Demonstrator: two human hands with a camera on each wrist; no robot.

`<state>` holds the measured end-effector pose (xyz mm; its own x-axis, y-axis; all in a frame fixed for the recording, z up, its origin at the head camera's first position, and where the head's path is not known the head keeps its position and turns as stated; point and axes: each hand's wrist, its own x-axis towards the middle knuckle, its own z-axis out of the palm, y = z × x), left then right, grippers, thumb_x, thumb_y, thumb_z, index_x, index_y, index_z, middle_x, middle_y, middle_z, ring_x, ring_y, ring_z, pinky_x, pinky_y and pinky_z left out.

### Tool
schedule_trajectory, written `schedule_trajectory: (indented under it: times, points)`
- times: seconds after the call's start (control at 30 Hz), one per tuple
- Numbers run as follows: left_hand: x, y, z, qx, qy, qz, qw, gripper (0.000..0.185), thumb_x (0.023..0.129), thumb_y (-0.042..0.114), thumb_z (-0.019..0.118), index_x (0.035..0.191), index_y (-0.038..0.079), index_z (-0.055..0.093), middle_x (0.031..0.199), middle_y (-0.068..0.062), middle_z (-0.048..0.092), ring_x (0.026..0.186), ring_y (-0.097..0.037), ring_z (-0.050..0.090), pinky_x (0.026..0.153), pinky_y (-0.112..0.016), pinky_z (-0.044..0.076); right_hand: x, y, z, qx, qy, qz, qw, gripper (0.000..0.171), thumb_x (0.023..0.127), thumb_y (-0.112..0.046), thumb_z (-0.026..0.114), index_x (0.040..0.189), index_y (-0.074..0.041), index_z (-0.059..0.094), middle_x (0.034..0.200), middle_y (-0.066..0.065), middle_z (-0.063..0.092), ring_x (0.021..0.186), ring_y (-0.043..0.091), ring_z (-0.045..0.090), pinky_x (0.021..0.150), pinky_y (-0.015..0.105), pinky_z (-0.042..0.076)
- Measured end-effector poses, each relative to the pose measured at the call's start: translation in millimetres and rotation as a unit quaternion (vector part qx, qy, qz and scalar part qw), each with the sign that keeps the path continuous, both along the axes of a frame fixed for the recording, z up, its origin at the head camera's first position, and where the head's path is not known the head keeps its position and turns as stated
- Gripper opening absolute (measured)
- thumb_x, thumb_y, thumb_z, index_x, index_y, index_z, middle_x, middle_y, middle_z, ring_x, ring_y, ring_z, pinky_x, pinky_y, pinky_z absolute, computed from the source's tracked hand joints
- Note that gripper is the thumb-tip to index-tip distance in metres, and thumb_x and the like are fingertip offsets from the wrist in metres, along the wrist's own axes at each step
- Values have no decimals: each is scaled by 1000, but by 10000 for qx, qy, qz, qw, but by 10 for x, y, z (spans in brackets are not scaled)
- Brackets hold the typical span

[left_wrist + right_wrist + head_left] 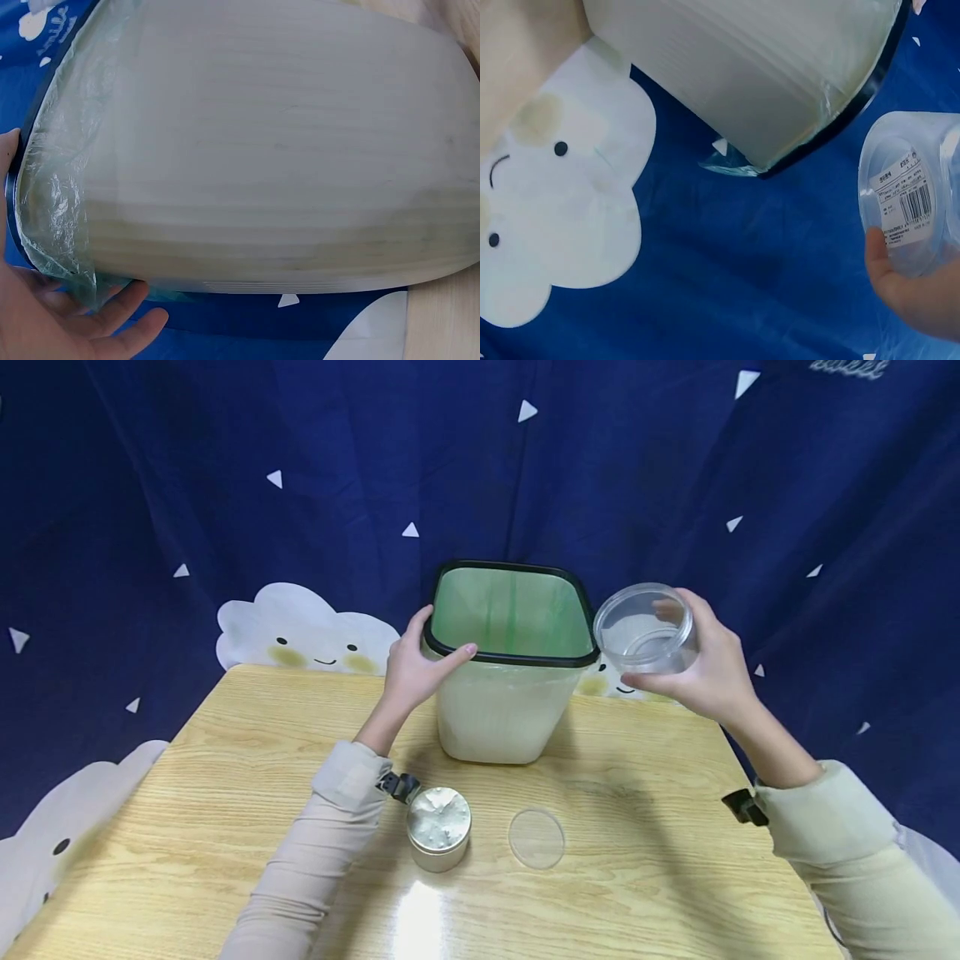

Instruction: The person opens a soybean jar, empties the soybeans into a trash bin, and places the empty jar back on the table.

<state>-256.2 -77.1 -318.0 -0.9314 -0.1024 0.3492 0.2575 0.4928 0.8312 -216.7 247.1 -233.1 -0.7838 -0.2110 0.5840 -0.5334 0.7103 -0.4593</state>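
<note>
A whitish trash bin (491,710) with a black rim and a green plastic liner stands at the back of the table. My left hand (420,668) grips its rim at the left front corner, thumb on the front edge; in the left wrist view its fingers (124,330) reach round the bin's side by the liner. To the right of the bin, my right hand (708,664) holds a clear plastic tub (645,627) up in the air, tilted, close to the rim. The tub looks empty, and a barcode label (906,201) shows on its base.
Near my left forearm stands a small round container (439,828) filled with a pale, lumpy substance. A clear round disc (537,838) lies flat on the wooden table (637,877). Behind the table hangs a dark blue curtain (337,527) with white triangles and clouds.
</note>
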Motion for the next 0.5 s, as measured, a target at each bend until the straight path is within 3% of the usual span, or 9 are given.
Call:
schedule_trajectory:
  times: [0.2,0.33,0.5]
  points:
    - [-4,-1,-2,7,-39,9,10000,87,71,51,70,140,14,33,138,-13,40,124,-30,37,100,-43,31,87,66,-160,-345,-205,-132,9991,95,47,-9,88,131,-12,43,115,12,58,104,26,50,81,18,30]
    - [-9,1,-4,-13,-58,-5,10000,86,71,51,69,141,15,33,138,-13,40,124,-29,37,100,-43,32,137,104,-255,-480,-228,-99,9985,96,48,-7,88,132,-12,42,117,12,57,106,27,50,82,15,30]
    - [-13,4,-8,-26,-60,17,10000,86,71,51,69,141,15,33,138,-13,40,124,-29,37,100,-43,32,183,158,-396,-595,-240,-8,9979,94,48,-3,87,131,-10,43,118,13,57,107,11,50,85,15,30]
